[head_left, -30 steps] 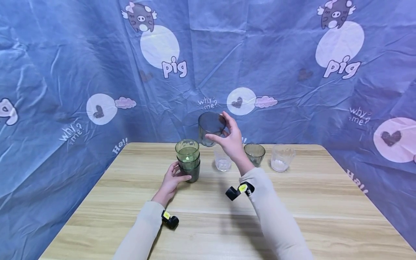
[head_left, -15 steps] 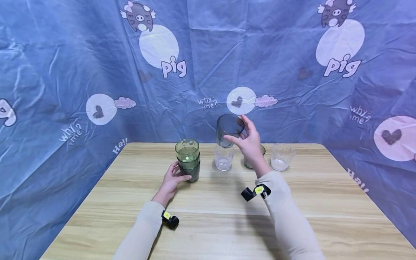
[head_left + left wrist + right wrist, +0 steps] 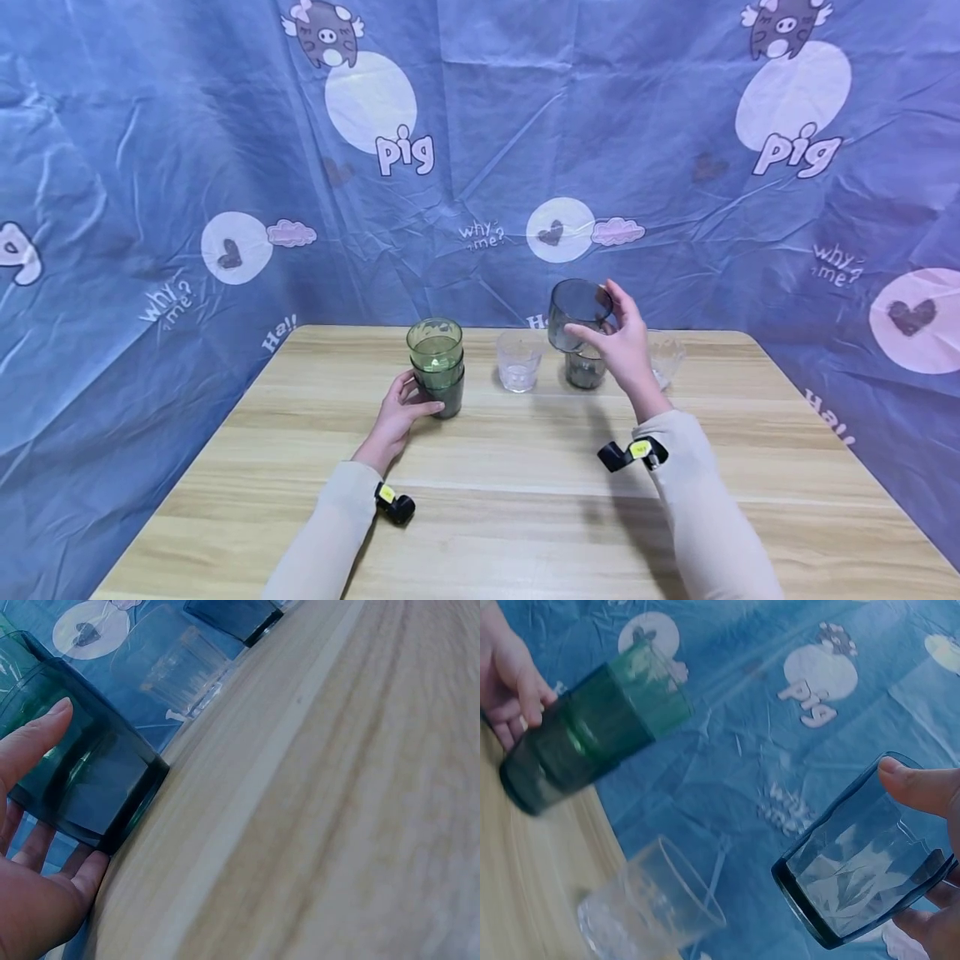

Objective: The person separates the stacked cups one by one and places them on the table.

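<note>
My left hand [image 3: 396, 417] grips the bottom of a stack of nested cups [image 3: 437, 367] on the table, a green one on top and dark grey-green below. In the left wrist view the thumb and fingers wrap the lowest cup [image 3: 90, 765]. My right hand [image 3: 624, 342] holds a smoky grey cup [image 3: 855, 862] in the air, thumb on one side and fingers on the other. In the head view that cup overlaps another grey cup [image 3: 586, 371] standing on the table. A clear cup [image 3: 519, 367] stands between the stack and that grey cup.
Another clear cup [image 3: 666, 354], partly hidden behind my right hand, stands farther right. The wooden table [image 3: 480, 517] ends at a blue printed cloth [image 3: 487, 125] hanging behind it and along both sides.
My right hand has carried the smoky grey cup rightward and slightly down, from beside the stack, past the clear cup, to over the standing grey cup. My left hand stays on the stack.
</note>
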`<state>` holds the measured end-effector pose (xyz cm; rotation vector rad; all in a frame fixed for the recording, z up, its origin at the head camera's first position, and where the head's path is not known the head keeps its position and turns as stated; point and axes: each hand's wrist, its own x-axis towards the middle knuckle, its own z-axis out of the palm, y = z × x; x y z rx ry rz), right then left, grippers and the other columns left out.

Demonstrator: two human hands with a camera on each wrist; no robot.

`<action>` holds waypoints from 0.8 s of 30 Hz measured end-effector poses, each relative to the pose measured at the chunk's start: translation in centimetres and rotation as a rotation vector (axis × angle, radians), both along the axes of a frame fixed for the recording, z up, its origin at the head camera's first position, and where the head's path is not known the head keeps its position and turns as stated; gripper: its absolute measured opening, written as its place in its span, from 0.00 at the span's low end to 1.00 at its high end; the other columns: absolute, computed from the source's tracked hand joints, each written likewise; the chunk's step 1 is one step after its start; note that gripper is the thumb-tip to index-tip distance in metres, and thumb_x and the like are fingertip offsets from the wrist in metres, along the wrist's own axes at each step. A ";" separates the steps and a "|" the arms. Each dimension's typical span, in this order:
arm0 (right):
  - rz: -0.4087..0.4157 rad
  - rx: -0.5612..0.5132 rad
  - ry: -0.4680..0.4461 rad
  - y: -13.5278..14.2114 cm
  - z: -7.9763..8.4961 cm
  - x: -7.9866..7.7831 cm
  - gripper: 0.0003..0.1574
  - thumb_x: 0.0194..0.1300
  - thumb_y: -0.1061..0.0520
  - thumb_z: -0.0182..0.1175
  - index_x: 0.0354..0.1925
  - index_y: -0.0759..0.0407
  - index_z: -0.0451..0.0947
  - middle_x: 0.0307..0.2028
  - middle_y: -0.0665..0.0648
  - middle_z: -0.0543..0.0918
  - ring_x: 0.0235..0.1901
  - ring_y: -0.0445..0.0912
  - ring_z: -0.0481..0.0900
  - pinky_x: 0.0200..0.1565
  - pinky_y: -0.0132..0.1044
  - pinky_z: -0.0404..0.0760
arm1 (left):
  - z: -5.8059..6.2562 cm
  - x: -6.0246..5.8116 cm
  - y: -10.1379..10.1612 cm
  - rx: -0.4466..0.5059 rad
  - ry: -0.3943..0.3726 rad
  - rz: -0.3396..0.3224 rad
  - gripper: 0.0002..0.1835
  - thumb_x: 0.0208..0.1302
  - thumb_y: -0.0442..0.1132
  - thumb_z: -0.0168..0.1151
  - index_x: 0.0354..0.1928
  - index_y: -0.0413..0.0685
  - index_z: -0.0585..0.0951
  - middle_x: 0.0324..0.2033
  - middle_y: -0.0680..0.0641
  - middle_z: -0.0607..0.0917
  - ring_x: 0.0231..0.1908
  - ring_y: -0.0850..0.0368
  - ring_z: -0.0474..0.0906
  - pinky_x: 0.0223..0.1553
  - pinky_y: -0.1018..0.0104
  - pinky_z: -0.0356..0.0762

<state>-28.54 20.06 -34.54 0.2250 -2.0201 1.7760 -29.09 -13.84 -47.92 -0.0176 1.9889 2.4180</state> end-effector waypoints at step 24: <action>-0.138 0.050 -0.134 7.6 -3.2 3.3 0.60 0.56 0.70 0.71 0.77 0.63 0.48 0.71 0.66 0.61 0.69 0.50 0.61 0.66 0.34 0.65 | 0.1 0.0 0.1 -0.017 0.004 0.000 0.45 0.51 0.19 0.67 0.72 0.38 0.60 0.67 0.32 0.67 0.63 0.37 0.68 0.66 0.49 0.64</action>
